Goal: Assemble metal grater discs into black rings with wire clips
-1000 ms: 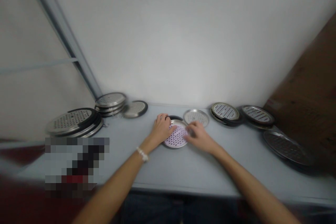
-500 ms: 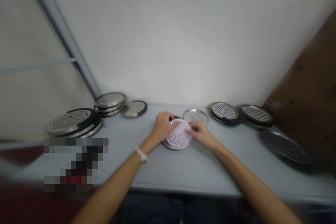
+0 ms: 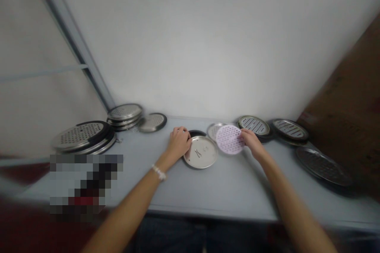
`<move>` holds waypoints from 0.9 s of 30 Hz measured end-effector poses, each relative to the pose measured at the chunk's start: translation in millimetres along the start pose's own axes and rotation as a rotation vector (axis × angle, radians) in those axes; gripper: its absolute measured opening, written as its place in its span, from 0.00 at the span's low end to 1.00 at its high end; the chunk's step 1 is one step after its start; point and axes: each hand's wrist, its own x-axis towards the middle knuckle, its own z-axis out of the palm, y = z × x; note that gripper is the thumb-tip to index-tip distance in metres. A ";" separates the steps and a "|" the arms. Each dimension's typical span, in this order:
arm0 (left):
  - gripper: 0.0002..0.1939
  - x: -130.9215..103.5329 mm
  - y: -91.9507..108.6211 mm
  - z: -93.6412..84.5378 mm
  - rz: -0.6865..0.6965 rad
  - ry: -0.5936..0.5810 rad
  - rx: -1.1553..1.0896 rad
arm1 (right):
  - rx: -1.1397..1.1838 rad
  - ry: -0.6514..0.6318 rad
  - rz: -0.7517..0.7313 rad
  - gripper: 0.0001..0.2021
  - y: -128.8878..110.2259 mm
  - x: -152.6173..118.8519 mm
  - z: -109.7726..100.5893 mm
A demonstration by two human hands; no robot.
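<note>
A round metal tray (image 3: 204,159) with a black rim piece at its upper left lies on the grey table in the middle. Small metal bits rest inside it. My left hand (image 3: 180,142) has its fingers curled on the tray's left edge. To the right, my right hand (image 3: 247,140) pinches the edge of a pale purple perforated disc (image 3: 230,139), raised above the table. Partly behind that disc lies a silver perforated disc (image 3: 213,131).
Stacks of round perforated metal discs stand at the left (image 3: 80,136) and back left (image 3: 124,112), with a single one (image 3: 152,121) beside them. More lie at the right (image 3: 254,125), (image 3: 291,129), (image 3: 323,165). A brown surface (image 3: 350,99) rises at the right.
The purple disc has been lifted off the tray and moved right in my right hand, baring the tray's inside. My left hand has shifted slightly left.
</note>
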 end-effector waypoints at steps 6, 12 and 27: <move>0.08 3.5 -2.5 1.5 0.003 0.017 -0.037 | -0.448 -0.093 -0.005 0.08 9.4 2.4 -8.2; 0.07 8.0 -1.0 1.3 -0.035 0.025 -0.238 | -0.694 0.016 -0.022 0.14 17.8 4.2 -18.1; 0.10 9.1 1.1 0.0 -0.127 0.104 -0.669 | -0.492 0.023 -0.312 0.12 1.3 -8.5 11.5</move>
